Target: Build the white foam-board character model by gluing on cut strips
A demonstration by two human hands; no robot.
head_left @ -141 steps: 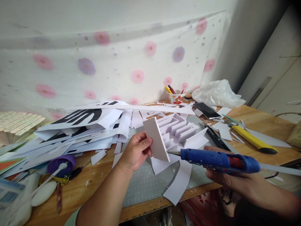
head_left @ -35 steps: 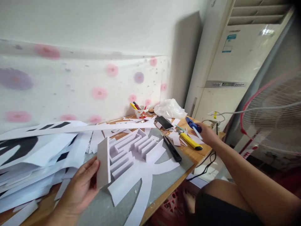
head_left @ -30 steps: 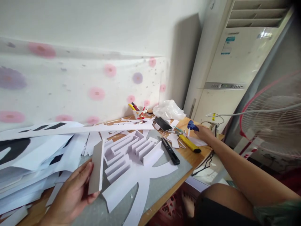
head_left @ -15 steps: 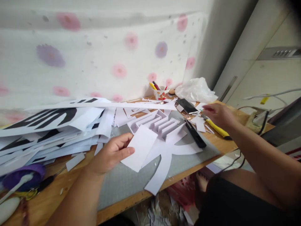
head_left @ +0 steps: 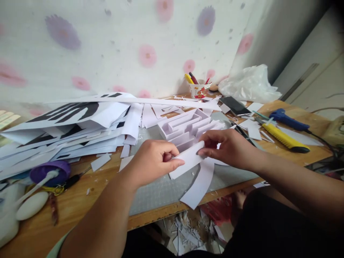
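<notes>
Between my two hands is a small white foam-board or card piece (head_left: 188,159), tilted above the mat. My left hand (head_left: 158,159) pinches its left end between thumb and fingers, and my right hand (head_left: 224,147) grips its right end the same way. Just behind it stands a white cut-out shape with raised upright walls (head_left: 182,123), partly hidden by my hands. One curved flat leg of that shape (head_left: 200,184) reaches toward the table's front edge. Under everything lies a grey cutting mat (head_left: 158,195).
Printed paper sheets (head_left: 88,136) are piled at left, beside a purple bowl (head_left: 60,172). At right lie a yellow utility knife (head_left: 286,138), a blue glue gun (head_left: 288,120) and a black phone (head_left: 235,105). A pen cup (head_left: 199,89) and plastic bag (head_left: 248,85) stand behind.
My right hand has come in from the right side and taken hold of the white piece's other end. The piece has turned and shifted right with my left hand. The view has shifted.
</notes>
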